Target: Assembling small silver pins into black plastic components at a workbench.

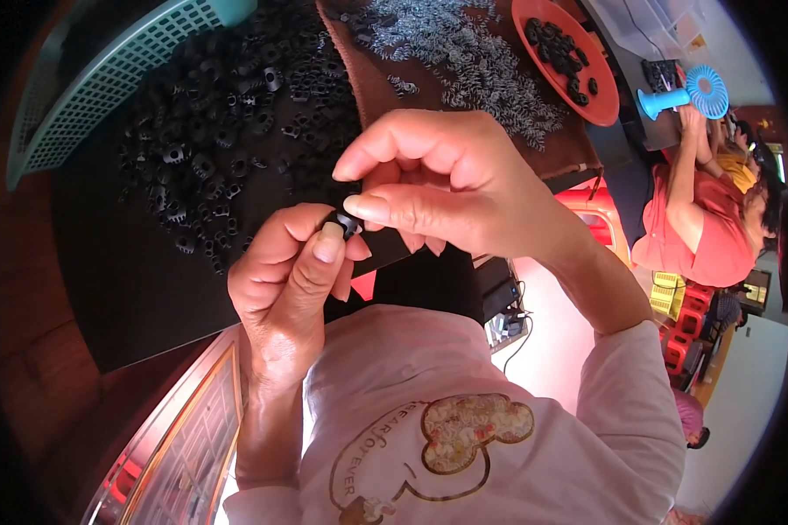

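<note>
My left hand [284, 280] pinches a small black plastic cord lock [348, 224] between thumb and fingers, in front of my body. Right above it is my right hand [451, 179], its thumb tip at the upper edge of the piece; I cannot tell whether it touches. A gap shows between that thumb and the raised index finger, and nothing is visible in it. The other right fingers curl behind the thumb, partly hidden. Beyond my hands lies a wide heap of loose black plastic pieces [203, 131] on the dark table [140, 306].
Many small metal springs [464, 61] are spread on a brown cloth [552, 157] at the far right. An orange-red dish [601, 96] beside them holds black pieces. A green basket [105, 83] lies tipped at the left. Another person [700, 210] sits at right near a blue fan [707, 92].
</note>
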`<state>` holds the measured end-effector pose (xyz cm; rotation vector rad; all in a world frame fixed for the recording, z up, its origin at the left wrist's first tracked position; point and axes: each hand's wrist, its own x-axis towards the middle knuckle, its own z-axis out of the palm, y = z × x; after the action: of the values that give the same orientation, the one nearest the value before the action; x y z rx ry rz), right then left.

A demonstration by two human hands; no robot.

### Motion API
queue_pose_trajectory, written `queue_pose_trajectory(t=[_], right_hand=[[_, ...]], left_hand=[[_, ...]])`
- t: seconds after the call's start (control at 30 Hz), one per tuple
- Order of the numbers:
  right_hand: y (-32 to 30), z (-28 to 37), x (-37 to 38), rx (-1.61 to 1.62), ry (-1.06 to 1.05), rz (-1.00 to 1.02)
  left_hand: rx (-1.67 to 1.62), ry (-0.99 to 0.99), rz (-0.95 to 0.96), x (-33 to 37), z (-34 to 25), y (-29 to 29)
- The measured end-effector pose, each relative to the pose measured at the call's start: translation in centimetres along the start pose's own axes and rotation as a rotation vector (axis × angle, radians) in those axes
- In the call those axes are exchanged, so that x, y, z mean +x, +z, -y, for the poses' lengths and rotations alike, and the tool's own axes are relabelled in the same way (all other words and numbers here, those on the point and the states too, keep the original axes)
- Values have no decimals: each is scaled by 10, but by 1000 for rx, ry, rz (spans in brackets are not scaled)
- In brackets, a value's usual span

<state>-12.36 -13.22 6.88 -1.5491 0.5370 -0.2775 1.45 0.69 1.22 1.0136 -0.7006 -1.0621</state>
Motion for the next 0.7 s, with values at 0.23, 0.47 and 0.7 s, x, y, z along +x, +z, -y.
queue_pose_trajectory(t=[0.23,0.47,0.7], right_hand=[[3,-17,14,-507,-669,-107],[-10,-5,7,-164,-102,83],[-15,-4,9,-276,-243,158]], left_hand=[[-33,-36,-16,2,-2,3],[-10,-39,15,2,-3,4],[41,-77,19,2,-5,5]])
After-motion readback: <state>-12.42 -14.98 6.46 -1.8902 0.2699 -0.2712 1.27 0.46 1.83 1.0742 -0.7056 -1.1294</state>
